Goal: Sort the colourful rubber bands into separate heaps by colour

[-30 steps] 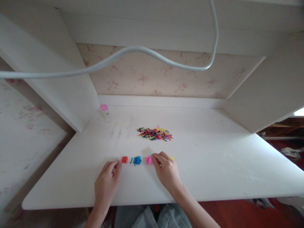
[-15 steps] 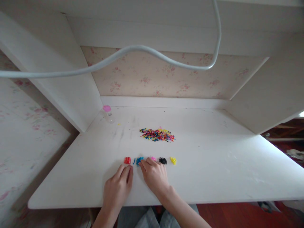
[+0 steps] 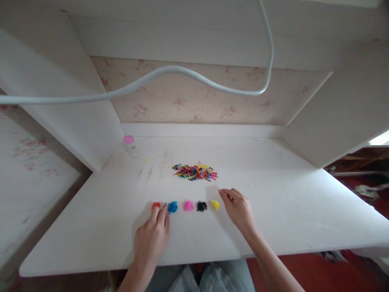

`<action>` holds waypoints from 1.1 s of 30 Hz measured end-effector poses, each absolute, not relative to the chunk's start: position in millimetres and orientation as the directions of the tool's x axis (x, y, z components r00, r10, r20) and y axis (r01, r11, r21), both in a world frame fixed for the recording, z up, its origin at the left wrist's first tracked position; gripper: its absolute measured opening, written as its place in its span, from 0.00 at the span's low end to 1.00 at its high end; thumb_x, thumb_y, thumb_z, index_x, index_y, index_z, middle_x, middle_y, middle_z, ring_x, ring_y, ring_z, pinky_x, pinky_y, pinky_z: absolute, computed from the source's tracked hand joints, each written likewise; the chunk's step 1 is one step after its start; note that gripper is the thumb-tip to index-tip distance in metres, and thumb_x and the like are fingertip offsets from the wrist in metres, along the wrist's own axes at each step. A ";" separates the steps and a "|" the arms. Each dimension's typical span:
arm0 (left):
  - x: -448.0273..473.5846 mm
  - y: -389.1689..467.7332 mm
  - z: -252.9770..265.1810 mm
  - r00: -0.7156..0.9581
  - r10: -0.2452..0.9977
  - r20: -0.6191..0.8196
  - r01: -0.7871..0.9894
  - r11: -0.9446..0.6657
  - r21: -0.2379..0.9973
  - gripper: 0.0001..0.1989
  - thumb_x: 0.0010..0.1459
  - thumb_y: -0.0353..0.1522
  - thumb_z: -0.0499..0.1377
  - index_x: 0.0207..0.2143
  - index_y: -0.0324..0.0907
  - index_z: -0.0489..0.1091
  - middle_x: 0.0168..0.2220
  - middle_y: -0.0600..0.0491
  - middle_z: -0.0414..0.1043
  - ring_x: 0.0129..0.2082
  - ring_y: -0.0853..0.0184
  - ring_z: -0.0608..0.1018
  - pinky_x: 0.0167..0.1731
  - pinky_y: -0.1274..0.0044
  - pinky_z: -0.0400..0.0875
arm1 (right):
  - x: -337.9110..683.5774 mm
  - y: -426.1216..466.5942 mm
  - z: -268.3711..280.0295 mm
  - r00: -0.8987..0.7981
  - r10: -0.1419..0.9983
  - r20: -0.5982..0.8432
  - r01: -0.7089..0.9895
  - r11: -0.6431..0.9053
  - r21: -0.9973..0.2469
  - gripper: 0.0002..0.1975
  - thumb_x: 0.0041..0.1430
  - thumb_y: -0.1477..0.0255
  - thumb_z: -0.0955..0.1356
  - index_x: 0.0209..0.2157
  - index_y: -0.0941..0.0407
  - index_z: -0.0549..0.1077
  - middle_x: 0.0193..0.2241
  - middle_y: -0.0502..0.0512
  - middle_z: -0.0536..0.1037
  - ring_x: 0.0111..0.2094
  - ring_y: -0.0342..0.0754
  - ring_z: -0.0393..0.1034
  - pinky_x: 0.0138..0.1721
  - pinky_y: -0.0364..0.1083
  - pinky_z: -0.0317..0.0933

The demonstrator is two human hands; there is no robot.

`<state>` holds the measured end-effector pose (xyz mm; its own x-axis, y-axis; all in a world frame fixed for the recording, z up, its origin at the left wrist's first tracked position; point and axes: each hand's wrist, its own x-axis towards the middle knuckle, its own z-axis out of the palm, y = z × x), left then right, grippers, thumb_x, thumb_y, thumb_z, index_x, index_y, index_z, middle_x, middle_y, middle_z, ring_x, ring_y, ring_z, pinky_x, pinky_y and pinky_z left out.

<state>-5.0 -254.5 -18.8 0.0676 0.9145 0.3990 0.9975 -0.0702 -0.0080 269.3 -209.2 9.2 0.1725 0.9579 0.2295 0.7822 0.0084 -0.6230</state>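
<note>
My left hand [image 3: 152, 231] rests at the front of the desk, fingers together, its tips at a single blue rubber band [image 3: 165, 203]. These fingers partly cover a small pile of red rubber bands [image 3: 156, 205]. Just right of them lies a blue pile [image 3: 173, 207]. Farther along the row come pink bands [image 3: 188, 206], black bands [image 3: 201, 206] and yellow bands [image 3: 215, 205]. Beyond the yellow pile, my right hand [image 3: 238, 209] is raised with thumb and fingers pinched; whatever they hold is too small to make out.
A heap of mixed coloured rubber bands [image 3: 196, 172] lies mid-desk behind the row. A clear container with a pink lid [image 3: 129, 140] stands at the back left. A white cable [image 3: 176, 69] crosses the upper view. Side panels border the white desk [image 3: 273, 194].
My right hand has moved right, from over the blue and pink piles to beyond the yellow one, uncovering the pink bands. My left fingertips have reached forward to the red pile and single blue band.
</note>
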 end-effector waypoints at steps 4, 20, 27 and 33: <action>-3.8 -253.8 -18.0 0.045 0.921 0.386 0.998 -0.026 -0.056 0.16 0.62 0.36 0.49 0.48 0.46 0.71 0.50 0.50 0.72 0.28 0.71 0.78 0.21 0.79 0.63 | 292.2 -183.1 -0.4 0.185 0.963 0.194 0.832 -0.048 -0.553 0.17 0.62 0.61 0.61 0.35 0.52 0.78 0.28 0.50 0.74 0.30 0.43 0.68 0.32 0.41 0.55; -0.7 -253.9 -16.0 0.031 0.931 0.364 0.992 0.015 -0.123 0.17 0.61 0.35 0.49 0.49 0.46 0.70 0.50 0.51 0.72 0.26 0.72 0.77 0.20 0.79 0.62 | 273.3 -149.8 -3.5 0.114 0.983 0.144 0.915 -0.048 -0.400 0.17 0.63 0.61 0.60 0.51 0.42 0.72 0.36 0.51 0.74 0.31 0.44 0.68 0.27 0.42 0.51; 1.1 -252.3 -15.0 0.026 0.931 0.364 0.995 0.010 -0.097 0.16 0.62 0.35 0.49 0.47 0.47 0.71 0.48 0.54 0.73 0.27 0.72 0.77 0.19 0.80 0.63 | 273.0 -145.4 -5.5 0.070 0.986 0.150 0.928 -0.009 -0.371 0.16 0.64 0.61 0.58 0.44 0.44 0.76 0.35 0.51 0.73 0.29 0.43 0.67 0.26 0.43 0.47; -0.2 -251.9 -16.6 0.048 0.921 0.386 0.996 -0.016 -0.086 0.14 0.61 0.35 0.50 0.45 0.47 0.72 0.49 0.53 0.73 0.29 0.73 0.78 0.21 0.81 0.64 | 275.3 -143.6 -10.2 0.095 0.979 0.178 0.902 -0.008 -0.432 0.16 0.64 0.62 0.59 0.42 0.47 0.77 0.34 0.51 0.74 0.30 0.43 0.66 0.27 0.42 0.49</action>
